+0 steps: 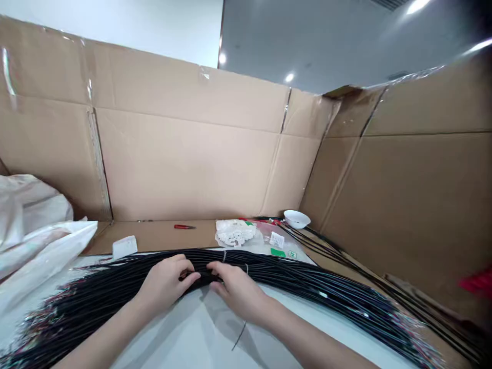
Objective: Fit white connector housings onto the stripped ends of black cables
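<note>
Cardboard walls (pixel 188 164) stand along the far and right sides of my table (pixel 184 333), perhaps as a screen that stops things sliding off. Across the table lies the black cable bundle (pixel 209 256), bowed in a long arc, its thin coloured ends fanned out at left and right; laid crosswise like this, I judge, its middle comes within easy reach of both arms. A white plastic bag (pixel 42 207) sits at the far left.

My left hand (pixel 167 279) and right hand (pixel 236 289) touch the bundle's middle, near each other but apart. Each grip is half curled, thumb a little short of forefinger; the other fingertips are hidden, so I cannot tell whether either pinches any strands.

Beyond the bundle are a clear packet of white parts (pixel 235 233), a white bowl (pixel 296 219) and a red-handled tool (pixel 184 226), probably set back to leave room. A thin pale tie (pixel 225 256) crosses the bundle near my right hand.
</note>
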Action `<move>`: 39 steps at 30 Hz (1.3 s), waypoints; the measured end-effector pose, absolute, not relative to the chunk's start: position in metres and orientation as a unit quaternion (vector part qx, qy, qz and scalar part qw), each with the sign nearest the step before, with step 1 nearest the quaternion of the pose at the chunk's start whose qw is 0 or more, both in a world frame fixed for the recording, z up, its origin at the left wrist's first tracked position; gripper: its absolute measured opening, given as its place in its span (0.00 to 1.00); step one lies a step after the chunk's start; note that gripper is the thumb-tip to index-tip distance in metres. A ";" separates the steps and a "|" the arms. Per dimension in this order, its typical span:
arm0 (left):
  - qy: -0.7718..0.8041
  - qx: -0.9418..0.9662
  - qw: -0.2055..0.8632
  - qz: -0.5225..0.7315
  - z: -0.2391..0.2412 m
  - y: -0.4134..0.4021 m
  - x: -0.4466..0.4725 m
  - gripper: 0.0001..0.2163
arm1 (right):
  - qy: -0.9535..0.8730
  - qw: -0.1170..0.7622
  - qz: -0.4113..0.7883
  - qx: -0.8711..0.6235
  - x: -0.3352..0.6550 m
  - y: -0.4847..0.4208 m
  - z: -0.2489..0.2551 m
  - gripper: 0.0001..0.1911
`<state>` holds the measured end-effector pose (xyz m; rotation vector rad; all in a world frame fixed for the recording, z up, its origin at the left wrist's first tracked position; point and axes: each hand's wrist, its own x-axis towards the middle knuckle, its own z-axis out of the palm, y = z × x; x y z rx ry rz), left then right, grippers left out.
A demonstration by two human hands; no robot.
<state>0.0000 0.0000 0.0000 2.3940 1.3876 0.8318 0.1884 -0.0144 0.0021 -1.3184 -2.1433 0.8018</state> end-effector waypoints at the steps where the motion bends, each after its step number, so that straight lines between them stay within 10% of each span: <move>1: 0.488 0.798 0.145 0.324 -0.002 0.000 0.001 0.08 | -0.782 0.242 0.306 -0.486 0.188 -0.012 -0.001 0.11; 10: 0.423 0.445 0.583 0.531 -0.023 0.000 0.026 0.16 | -0.649 0.244 0.546 -0.470 0.175 -0.018 -0.025 0.08; 21: 0.400 0.409 0.645 0.506 -0.056 -0.016 0.043 0.11 | -0.773 0.181 0.080 -0.603 0.217 0.060 0.003 0.12; 30: 0.397 0.408 0.657 0.494 -0.058 -0.015 0.044 0.10 | -0.744 0.045 0.061 -0.664 0.222 0.130 -0.024 0.13; 39: 0.370 0.383 0.705 0.468 -0.056 -0.009 0.040 0.10 | -0.743 0.155 0.008 -0.651 0.220 0.101 -0.019 0.11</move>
